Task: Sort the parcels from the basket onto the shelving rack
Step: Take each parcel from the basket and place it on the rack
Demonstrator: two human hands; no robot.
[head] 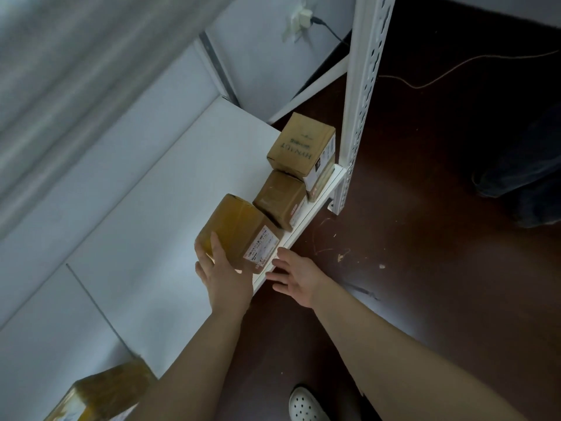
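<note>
Head view looked down on a white shelf (158, 189) of the shelving rack, beside its perforated upright post (362, 86). Three brown cardboard parcels stood in a row along the shelf's front edge. The far parcel (303, 141), with printed lettering, stood next to the post, and the middle parcel (277, 197) sat just beside it. The nearest parcel (239, 226), tape-wrapped with a white shipping label facing the aisle, stood close by. The left grip (223, 268) rested on the near end of that nearest parcel, with fairly straight, spread fingers laid against the cardboard rather than curled round it. The right grip (293, 275) hung open with fingers spread, holding nothing, just beside the label and over the shelf's front lip. A fourth yellowish parcel (103, 390) lay on the shelf at the lower left, partly hidden by the left forearm. Below were the dark brown floor (440, 253) and a white perforated shoe (305, 405).
</note>
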